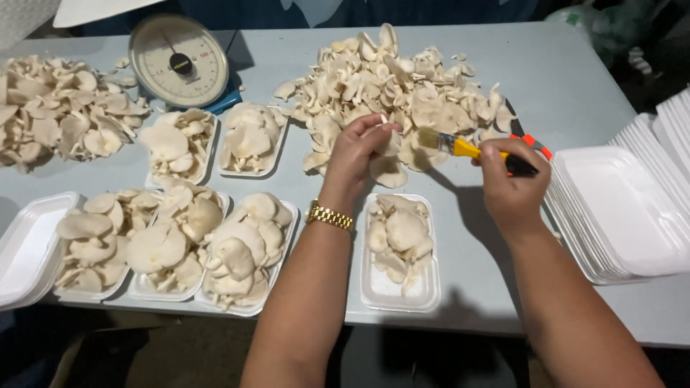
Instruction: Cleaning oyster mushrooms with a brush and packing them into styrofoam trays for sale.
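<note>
Fingers of the left hand [359, 147] pinch one pale oyster mushroom [388, 169] by its stem, holding it above the table; the right hand [512, 188] is closed around the handle of a small brush [467, 149] with yellow ferrule, and the bristles touch the cap of this mushroom. A gold wristwatch [330, 215] sits on the left wrist. Just under both hands stands a white foam tray [399, 287], partly filled with mushrooms; directly behind the grip lies a big loose pile of mushrooms [395, 86]. To the left of the grip stand five more filled trays [172, 244] in two rows; beyond them a dial scale [180, 61] and a second pile [57, 111]. To the right of the brush hand is a stack of empty trays [618, 215]; all rests on a grey table [560, 72].
</note>
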